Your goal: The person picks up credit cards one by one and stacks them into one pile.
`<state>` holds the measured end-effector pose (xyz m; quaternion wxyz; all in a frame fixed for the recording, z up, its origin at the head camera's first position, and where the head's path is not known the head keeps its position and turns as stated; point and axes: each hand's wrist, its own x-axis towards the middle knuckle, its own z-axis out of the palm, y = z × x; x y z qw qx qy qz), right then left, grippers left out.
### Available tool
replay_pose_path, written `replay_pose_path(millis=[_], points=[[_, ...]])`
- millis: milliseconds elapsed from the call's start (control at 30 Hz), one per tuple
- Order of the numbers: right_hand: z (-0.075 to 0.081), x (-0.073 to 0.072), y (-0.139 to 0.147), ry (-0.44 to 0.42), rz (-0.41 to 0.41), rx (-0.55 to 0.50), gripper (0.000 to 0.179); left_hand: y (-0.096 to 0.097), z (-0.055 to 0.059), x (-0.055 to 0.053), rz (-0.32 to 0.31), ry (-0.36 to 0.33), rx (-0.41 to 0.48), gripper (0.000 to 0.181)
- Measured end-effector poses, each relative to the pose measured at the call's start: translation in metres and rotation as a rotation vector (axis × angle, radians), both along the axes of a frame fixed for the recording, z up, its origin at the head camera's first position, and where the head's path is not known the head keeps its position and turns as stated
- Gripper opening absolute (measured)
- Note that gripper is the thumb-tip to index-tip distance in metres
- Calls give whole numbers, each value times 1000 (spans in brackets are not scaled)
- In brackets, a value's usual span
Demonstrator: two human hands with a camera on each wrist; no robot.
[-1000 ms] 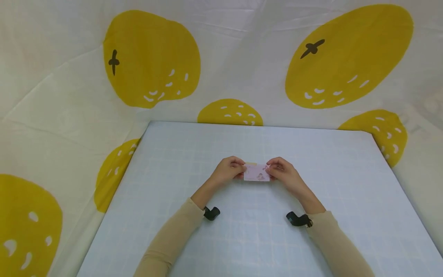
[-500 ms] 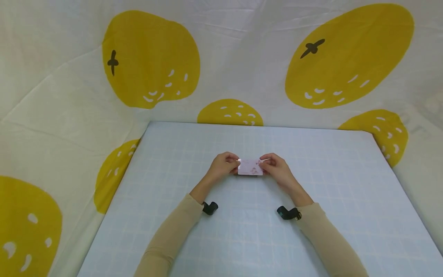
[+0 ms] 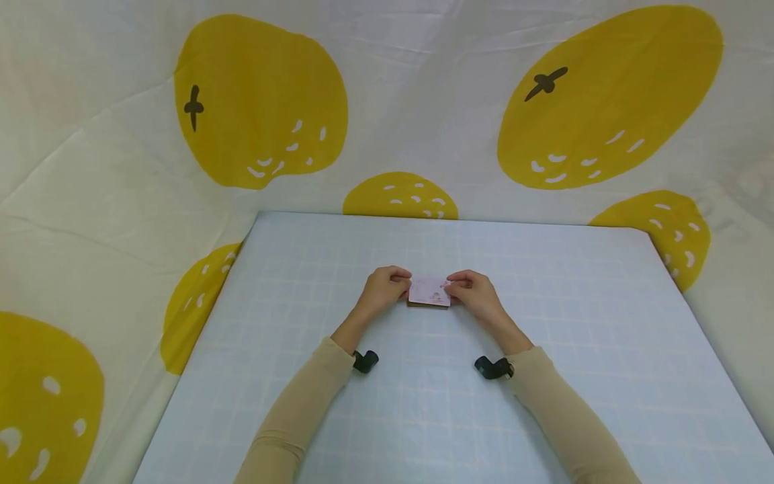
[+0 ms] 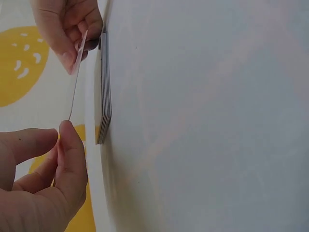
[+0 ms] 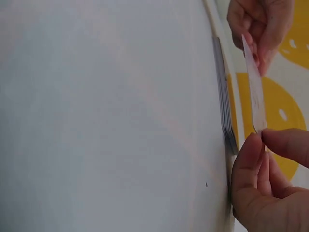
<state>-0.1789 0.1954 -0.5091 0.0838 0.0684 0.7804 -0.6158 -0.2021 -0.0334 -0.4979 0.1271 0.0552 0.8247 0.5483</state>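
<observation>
A thin pale pink card (image 3: 428, 290) with small printed figures is held level between both hands, just above a stack of cards (image 4: 105, 87). My left hand (image 3: 382, 292) pinches its left end between thumb and fingers. At the other end, my right hand (image 3: 480, 296) grips the right edge the same way. The wrist views show a gap between the card (image 5: 255, 92) and the stack, which lies flat on the table. From the head view, only the stack's front edge (image 3: 428, 307) shows; the card hides the rest.
The table (image 3: 423, 417) has a pale blue checked cover. A white cloth with big yellow fruit prints (image 3: 260, 101) hangs behind it and on its left and right. A black wrist camera (image 3: 366, 361) sits at the left cuff, another (image 3: 492, 368) at the right.
Both hands have moved left and slightly away from me with the card. It now hovers over the stack, whose dark front edge shows below it; earlier a yellowish strip showed behind the card.
</observation>
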Motion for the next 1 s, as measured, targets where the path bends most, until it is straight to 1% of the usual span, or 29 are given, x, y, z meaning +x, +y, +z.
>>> replay_pose_path(millis=[133,267,467,533,767,1000], points=[[-2,-2,-2,1,-1,30,28,-1,-2,-1,4,-4,-27,21],[-2,-4,-3,-9,-3,85,28,-1,-4,-2,-2,10,-85,20],[-1,-6,-3,-23,-4,118,23,-2,-5,-2,-21,37,-162,20],[-1,-6,-3,-28,-9,116,23,-2,-5,-3,-29,35,-170,21],[1,-5,-2,-57,0,137,30,-3,-7,-3,-42,33,-189,21],[1,-5,-2,-64,5,131,30,-2,-9,-3,-44,43,-209,20]])
